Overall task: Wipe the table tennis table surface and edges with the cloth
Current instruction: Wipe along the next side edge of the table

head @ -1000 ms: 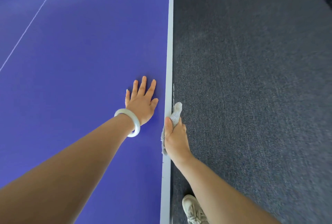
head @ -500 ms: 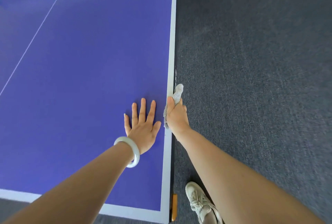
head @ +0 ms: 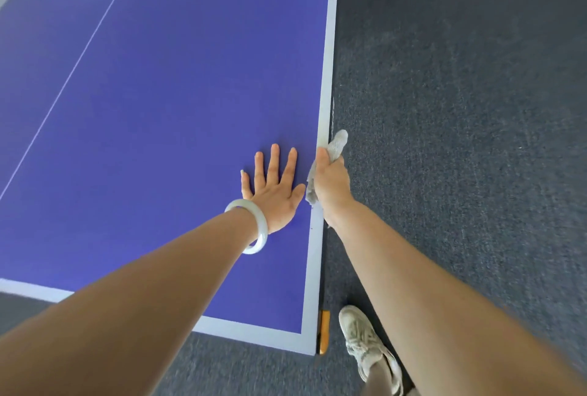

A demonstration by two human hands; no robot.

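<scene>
The left grip [head: 273, 192] lies flat, fingers spread, on the blue counter [head: 178, 103] just beside its right edge. The right grip [head: 330, 183] clutches a grey cloth [head: 338, 141] against that edge, near the counter's near right corner. A pale bangle [head: 254, 224] circles the left wrist.

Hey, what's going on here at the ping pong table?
A person is wiping the blue table tennis table along its side edge. The right hand grips a grey cloth against that edge, not far from the near corner. The left hand, with a pale bangle on the wrist, lies flat on the playing surface right beside it. One shoe stands on the dark carpet next to the table.
</scene>
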